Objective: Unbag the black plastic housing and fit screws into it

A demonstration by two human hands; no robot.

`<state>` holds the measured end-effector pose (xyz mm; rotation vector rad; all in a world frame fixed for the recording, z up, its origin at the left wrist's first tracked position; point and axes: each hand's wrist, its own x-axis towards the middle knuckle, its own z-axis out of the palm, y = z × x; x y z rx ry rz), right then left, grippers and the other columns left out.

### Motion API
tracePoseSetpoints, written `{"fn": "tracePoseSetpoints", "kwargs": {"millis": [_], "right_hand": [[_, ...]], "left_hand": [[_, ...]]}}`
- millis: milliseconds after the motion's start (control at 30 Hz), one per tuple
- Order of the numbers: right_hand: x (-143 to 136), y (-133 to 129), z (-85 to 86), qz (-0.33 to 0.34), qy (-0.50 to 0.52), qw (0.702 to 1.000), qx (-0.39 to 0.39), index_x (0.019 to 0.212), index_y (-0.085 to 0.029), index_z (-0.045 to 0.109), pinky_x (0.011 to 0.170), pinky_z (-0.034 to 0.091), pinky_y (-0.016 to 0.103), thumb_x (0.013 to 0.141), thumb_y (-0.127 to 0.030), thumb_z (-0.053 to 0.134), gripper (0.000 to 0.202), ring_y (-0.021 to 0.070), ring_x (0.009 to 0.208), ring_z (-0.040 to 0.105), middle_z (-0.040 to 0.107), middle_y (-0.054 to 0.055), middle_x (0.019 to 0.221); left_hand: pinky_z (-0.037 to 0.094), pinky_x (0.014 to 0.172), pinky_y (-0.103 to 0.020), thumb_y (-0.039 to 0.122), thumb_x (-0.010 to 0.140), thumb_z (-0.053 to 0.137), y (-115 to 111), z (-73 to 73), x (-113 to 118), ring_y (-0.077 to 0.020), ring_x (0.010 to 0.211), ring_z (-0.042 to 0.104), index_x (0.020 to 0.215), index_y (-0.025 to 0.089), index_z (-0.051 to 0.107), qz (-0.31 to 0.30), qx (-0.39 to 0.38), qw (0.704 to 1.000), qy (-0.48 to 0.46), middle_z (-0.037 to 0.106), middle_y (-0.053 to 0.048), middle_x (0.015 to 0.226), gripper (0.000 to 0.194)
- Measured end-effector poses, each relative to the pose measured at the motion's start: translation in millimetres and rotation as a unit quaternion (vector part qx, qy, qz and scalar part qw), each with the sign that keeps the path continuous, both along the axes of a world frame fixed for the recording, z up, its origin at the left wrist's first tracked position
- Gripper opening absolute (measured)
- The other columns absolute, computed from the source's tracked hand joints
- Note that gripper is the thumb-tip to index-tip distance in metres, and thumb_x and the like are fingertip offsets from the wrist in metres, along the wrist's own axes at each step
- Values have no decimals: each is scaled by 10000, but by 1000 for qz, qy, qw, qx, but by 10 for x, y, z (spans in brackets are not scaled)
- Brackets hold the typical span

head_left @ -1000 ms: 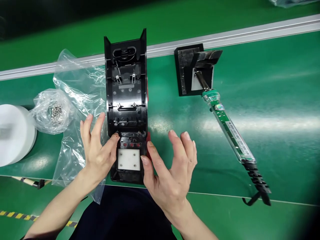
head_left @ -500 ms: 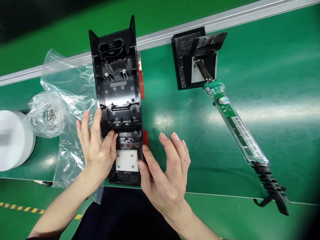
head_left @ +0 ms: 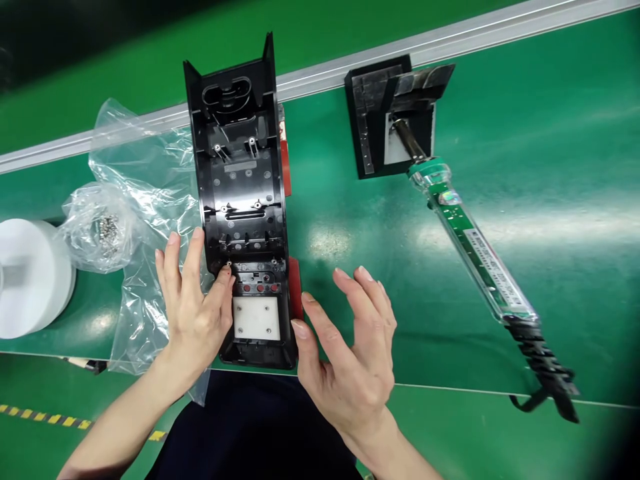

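White roll [head_left: 30, 277]: at the 9 o'clock edge of the green bench [head_left: 360, 227], partly cut off by the frame.
Small bag [head_left: 100, 230]: clear plastic, just right of the roll, holding a heap of small metal screws [head_left: 106, 230].
Large bag [head_left: 145, 220]: clear, crumpled flat, nothing seen inside; it lies under the left hand and against the housing's left side.
Left hand [head_left: 193, 313]: open, fingers spread on the large bag, thumb tip pressing a screw spot on the housing's left inner edge; grasps nothing.
Housing [head_left: 243, 200]: black plastic shell, open side up, at bench centre; long axis runs 6 to 12 o'clock, tilted slightly toward 11, forked end at 12, white plate [head_left: 257, 318] near the 6 o'clock end.
Right hand [head_left: 350, 360]: open and loose, fingers spread, thumb tip touching the housing's right edge by a red tab [head_left: 295, 287]; holds nothing.
Stand [head_left: 383, 117]: black block at 1 o'clock.
Driver [head_left: 475, 257]: green-bodied tool, tip resting in the stand, handle pointing to 4 o'clock.
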<state>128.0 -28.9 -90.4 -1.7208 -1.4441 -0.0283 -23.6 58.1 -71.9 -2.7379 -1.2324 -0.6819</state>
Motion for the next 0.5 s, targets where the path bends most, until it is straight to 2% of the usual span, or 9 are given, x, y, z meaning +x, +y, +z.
{"fn": "tracePoseSetpoints", "kwargs": {"millis": [133,233,300,400,433,500], "right_hand": [[38,-44,30,25,33,999,2,1008,-91,596,1012,399,564,943,-149,517,117,332,1230,424,483,156,1239],[57,-131,-6,20,161,986,38,1025,-94,607,975,472,461,914,-94,531,134,274,1137,514,545,134,1128],[82,-187,-80,-12,315,947,57,1123,-117,600,905,522,358,934,-115,522,204,211,1021,578,573,111,1038],[197,-189,-218,-43,518,850,86,1263,-188,533,790,546,282,964,-217,531,300,140,851,601,569,68,950],[261,-157,-253,-48,537,836,98,1262,-197,519,768,543,274,965,-258,537,304,126,821,593,556,58,931],[415,-45,-279,-59,502,856,107,1245,-197,472,740,529,265,959,-345,544,330,107,786,568,523,44,904]], "left_hand": [[219,1035,-736,-9,840,610,-8,-1,-3,-437,1355,178,936,96,619,1,-3,1000,14,265,-173,1451,143],[232,1025,-738,-22,827,618,-15,24,-17,-439,1347,203,930,95,620,-5,4,1000,-2,286,-178,1440,155],[263,1012,-731,-28,817,627,-11,45,-52,-433,1335,238,933,102,620,-15,18,999,-30,315,-177,1424,175],[316,998,-703,-12,813,631,23,59,-145,-418,1305,306,929,119,630,-29,41,996,-68,366,-168,1392,176],[335,996,-686,-1,818,625,41,56,-182,-410,1287,337,926,119,634,-33,45,995,-80,387,-170,1375,162],[379,989,-638,17,829,602,84,46,-250,-389,1236,412,934,103,639,-42,47,992,-113,444,-185,1315,141]]}}
